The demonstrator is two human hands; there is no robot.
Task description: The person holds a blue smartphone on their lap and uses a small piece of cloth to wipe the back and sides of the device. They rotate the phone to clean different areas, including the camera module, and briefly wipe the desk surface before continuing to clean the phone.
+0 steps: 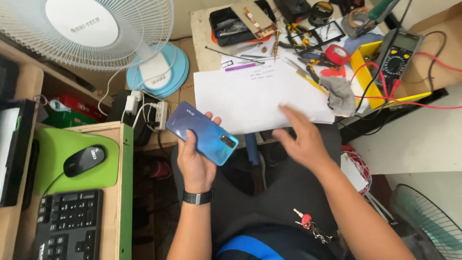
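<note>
My left hand (196, 161) grips a blue smartphone (202, 132) with its glossy back facing up, held over my lap just in front of the workbench edge. My right hand (301, 138) is open, fingers spread and slightly blurred, hovering at the near edge of a white sheet of paper (255, 94) that lies on the bench. It holds nothing. A black watch sits on my left wrist.
The bench behind the paper carries pliers (297, 32), a multimeter (397, 54) with red leads, a grey cloth (340, 95), red tape and phone parts. A white desk fan (96, 29) stands left, above a power strip (144, 113). A mouse (84, 160) and keyboard (67, 224) lie at lower left.
</note>
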